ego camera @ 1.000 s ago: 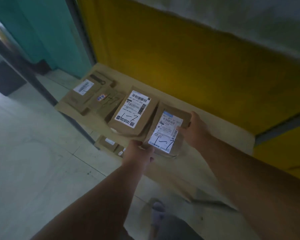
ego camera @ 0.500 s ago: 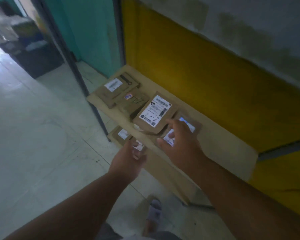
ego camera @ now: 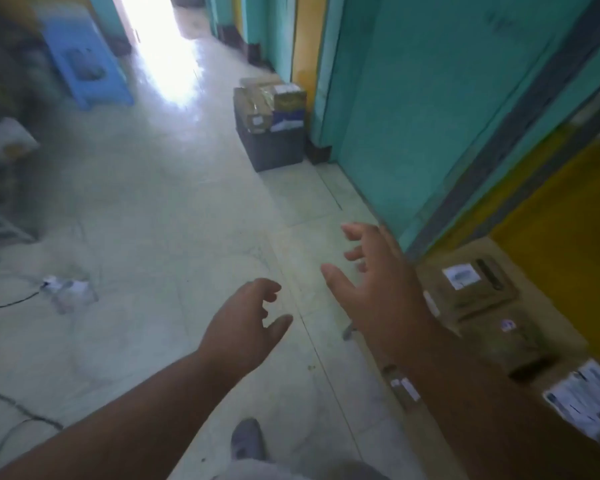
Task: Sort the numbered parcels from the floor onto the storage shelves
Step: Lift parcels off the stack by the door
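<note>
Parcel labels (ego camera: 462, 276) blurred, unreadable; left hand (ego camera: 246, 329) and right hand (ego camera: 378, 282) both released, fingers spread, parcels (ego camera: 478, 289) on shelf (ego camera: 568, 344) beside right forearm

You had a dim room, lit mainly from the doorway (ego camera: 160, 36) at top left, where daylight blew out to white and glared off the floor (ego camera: 174, 209); motion blur softened the whole frame; the wide lens bent the walls at the right edge
</note>
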`<state>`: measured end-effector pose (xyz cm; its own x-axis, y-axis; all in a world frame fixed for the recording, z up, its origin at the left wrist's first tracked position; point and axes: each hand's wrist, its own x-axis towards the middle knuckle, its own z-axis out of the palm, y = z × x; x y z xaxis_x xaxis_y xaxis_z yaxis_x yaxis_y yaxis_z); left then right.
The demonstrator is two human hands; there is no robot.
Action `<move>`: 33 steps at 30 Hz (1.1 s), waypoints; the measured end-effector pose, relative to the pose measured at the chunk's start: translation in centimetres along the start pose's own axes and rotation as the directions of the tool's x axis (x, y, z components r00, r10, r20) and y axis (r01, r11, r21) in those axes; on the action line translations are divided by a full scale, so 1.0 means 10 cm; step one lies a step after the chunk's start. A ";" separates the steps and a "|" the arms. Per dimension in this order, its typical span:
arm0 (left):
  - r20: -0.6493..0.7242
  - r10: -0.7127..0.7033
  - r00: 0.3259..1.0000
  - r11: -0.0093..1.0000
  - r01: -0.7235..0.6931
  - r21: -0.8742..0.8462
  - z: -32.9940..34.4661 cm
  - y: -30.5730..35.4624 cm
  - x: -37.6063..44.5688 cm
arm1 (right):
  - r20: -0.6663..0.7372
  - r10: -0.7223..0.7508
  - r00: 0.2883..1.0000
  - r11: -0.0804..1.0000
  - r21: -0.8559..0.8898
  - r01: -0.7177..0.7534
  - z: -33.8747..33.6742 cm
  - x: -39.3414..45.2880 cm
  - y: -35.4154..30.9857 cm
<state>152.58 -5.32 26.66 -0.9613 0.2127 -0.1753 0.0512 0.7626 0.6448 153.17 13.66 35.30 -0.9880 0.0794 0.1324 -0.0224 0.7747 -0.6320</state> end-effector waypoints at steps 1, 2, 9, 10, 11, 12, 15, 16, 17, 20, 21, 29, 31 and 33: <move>0.001 -0.009 1.000 1.000 0.009 0.012 -0.17 -0.09 0.11 | 0.000 -0.005 1.000 1.000 0.010 0.005 0.07 0.17 -0.11; 0.003 -0.016 1.000 1.000 0.016 0.025 -0.31 -0.18 0.23 | 0.005 -0.008 1.000 1.000 0.017 0.008 0.13 0.35 -0.19; -0.056 -0.057 0.997 0.998 0.059 0.023 -0.89 -0.61 1.69 | 0.014 -0.067 0.998 0.997 0.032 0.066 0.67 1.99 -0.40; -0.070 -0.067 0.995 0.997 0.069 0.024 -0.99 -0.66 1.91 | 0.020 -0.082 0.996 0.996 0.038 0.081 0.77 2.26 -0.42; -0.085 -0.076 0.993 0.997 0.079 0.026 -1.10 -0.71 2.14 | 0.031 -0.100 0.995 0.994 0.040 0.099 0.85 2.56 -0.46; -0.103 -0.095 0.990 0.995 0.098 0.029 -1.24 -0.76 2.36 | 0.053 -0.115 0.992 0.993 0.040 0.113 0.93 2.86 -0.51; -0.182 -0.163 0.970 0.985 0.172 0.031 -1.80 -0.92 2.92 | 0.087 -0.165 0.982 0.985 0.059 0.161 1.12 3.73 -0.81; -0.205 -0.188 0.961 0.980 0.197 0.026 -1.99 -0.99 3.10 | 0.094 -0.183 0.979 0.982 0.058 0.179 1.19 4.02 -0.93; -0.221 -0.212 0.952 0.975 0.221 0.019 -2.16 -1.06 3.27 | 0.104 -0.198 0.975 0.980 0.056 0.193 1.28 4.28 -1.06; -0.271 -0.259 0.927 0.964 0.266 -0.013 -2.55 -1.31 3.85 | 0.104 -0.251 0.962 0.966 0.081 0.243 1.59 5.03 -1.35; -0.281 -0.267 0.922 0.962 0.271 -0.025 -2.64 -1.41 4.06 | 0.103 -0.261 0.960 0.964 0.084 0.253 1.71 5.26 -1.41; -0.187 -0.140 0.972 0.990 0.143 0.003 -3.36 -1.95 6.18 | 0.028 -0.165 0.986 0.986 0.018 0.165 2.29 6.99 -1.63; -0.120 -0.077 0.990 0.996 0.082 0.043 -3.52 -1.85 6.74 | -0.037 -0.108 0.993 0.994 -0.014 0.107 2.17 7.39 -1.56; -0.061 -0.004 0.998 0.997 0.008 0.080 -3.63 -1.71 7.30 | -0.103 -0.028 0.994 0.999 -0.038 0.024 2.06 7.76 -1.43</move>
<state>71.74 -25.05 29.82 -0.9762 0.1721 -0.1317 0.0645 0.8108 0.5818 73.62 -4.19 38.86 -0.9661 0.1219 0.2275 -0.0401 0.7998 -0.5990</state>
